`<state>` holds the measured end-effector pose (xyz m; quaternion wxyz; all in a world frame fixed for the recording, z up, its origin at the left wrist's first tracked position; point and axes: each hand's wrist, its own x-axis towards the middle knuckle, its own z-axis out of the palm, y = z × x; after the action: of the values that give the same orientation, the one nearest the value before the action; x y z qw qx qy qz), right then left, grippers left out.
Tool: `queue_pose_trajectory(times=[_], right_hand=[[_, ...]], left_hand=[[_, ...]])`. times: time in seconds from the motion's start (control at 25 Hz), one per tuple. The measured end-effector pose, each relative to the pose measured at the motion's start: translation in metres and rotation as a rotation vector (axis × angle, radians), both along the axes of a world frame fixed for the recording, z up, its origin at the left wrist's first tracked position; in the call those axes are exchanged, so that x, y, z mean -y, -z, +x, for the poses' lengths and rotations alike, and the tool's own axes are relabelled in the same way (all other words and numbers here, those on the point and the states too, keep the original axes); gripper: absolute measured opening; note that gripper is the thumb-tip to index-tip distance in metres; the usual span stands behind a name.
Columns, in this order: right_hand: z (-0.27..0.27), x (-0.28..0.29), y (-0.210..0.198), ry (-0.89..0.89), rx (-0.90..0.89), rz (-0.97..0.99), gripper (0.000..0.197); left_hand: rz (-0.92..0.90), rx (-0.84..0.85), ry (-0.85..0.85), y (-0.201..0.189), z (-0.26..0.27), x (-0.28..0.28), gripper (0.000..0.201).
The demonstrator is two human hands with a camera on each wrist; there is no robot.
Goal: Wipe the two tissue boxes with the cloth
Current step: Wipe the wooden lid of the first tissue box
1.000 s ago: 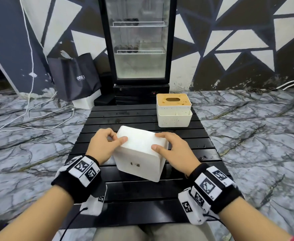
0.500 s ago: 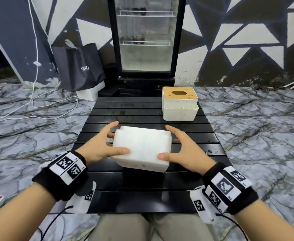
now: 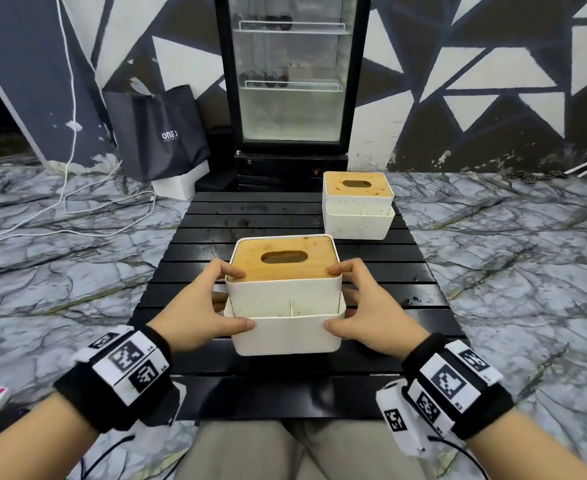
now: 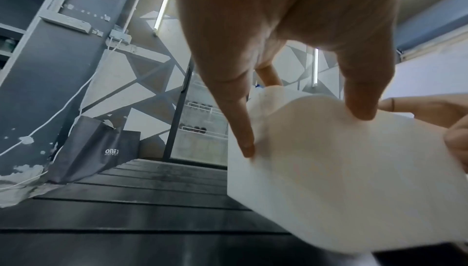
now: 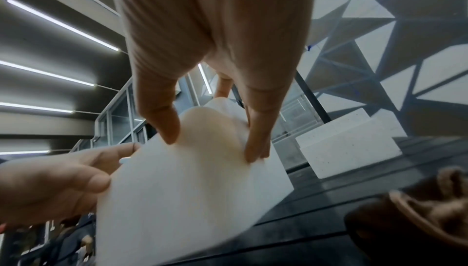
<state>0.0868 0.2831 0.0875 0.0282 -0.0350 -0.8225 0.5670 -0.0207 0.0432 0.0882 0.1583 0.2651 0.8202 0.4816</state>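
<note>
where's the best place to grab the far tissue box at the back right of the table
Grip the far tissue box by its two short white side walls, coming down from above with a hand on each side. The wooden lid is flat with only a slot, and the stepped front tray offers no firm hold.

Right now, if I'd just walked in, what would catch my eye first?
Probably the near tissue box, white with a slotted wooden lid, held upright between the left hand and right hand over the black slatted table. A matching far tissue box stands at the table's far right corner, before a glass-door fridge and a wall of black-and-white triangles.
</note>
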Motion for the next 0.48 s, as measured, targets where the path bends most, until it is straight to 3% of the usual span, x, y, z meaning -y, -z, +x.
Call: queue_pose_trajectory(times=[0.28,0.48], right_hand=[[-0.002,-0.001,0.029,0.047,0.057,0.085,0.053],[0.001,-0.003,0.042,0.055,0.059,0.107,0.054]], left_hand=[[-0.050,-0.123,-0.022,0.033,0.002,-0.012,0.060],[-0.071,-0.114,-0.021,0.046,0.004,-0.015,0.061]])
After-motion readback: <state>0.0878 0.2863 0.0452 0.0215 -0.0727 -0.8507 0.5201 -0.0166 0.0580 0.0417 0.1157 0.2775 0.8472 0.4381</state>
